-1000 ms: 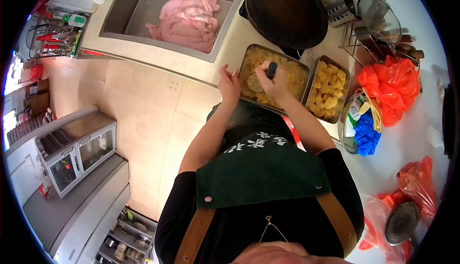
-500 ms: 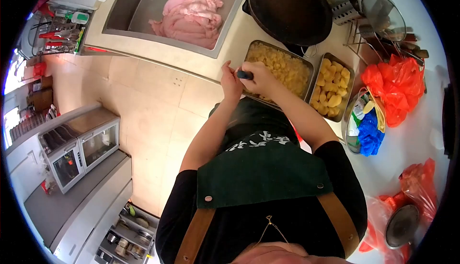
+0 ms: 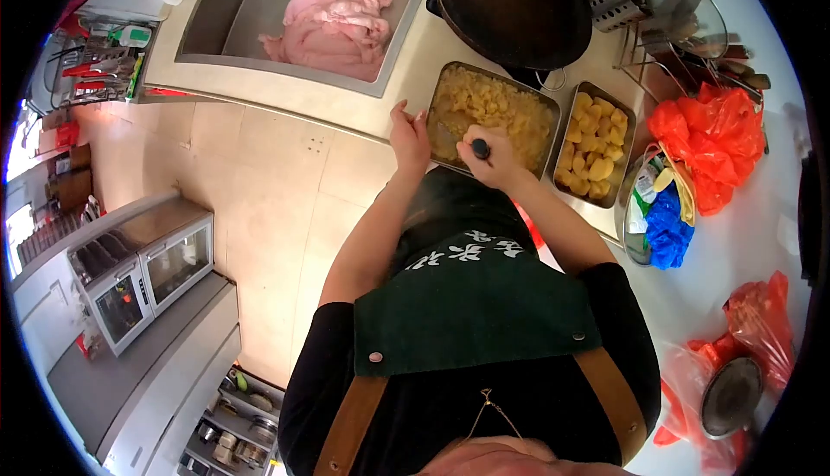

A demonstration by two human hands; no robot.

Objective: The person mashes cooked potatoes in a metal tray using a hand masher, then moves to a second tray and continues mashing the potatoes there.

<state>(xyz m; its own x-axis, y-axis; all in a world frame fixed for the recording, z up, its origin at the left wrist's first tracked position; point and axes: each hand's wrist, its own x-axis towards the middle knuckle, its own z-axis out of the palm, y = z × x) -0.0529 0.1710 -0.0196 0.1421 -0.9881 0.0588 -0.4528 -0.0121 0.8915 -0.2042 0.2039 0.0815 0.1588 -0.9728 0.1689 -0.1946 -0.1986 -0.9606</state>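
Note:
A metal tray (image 3: 546, 149) of crushed yellow pieces, perhaps potato, lies on the counter in front of me. My right hand (image 3: 494, 158) is wrapped round a dark-handled tool (image 3: 481, 148) over the tray's near part; the tool's lower end is hidden. At the tray's left corner is my left hand (image 3: 411, 137), its fingers apart and nothing in them. To the right, a smaller tray (image 3: 611, 195) holds several yellow chunks (image 3: 601, 137).
Pink meat (image 3: 337, 26) lies in the sink (image 3: 251, 22) at the upper left. A large dark pan (image 3: 514, 13) stands behind the trays. On the right are a utensil rack, a red bag (image 3: 713, 143) and a bowl with blue plastic (image 3: 668, 230).
My right hand has moved right with the tool, away from my left hand. My left hand has shifted slightly and now stands apart from it. The view has shifted a little.

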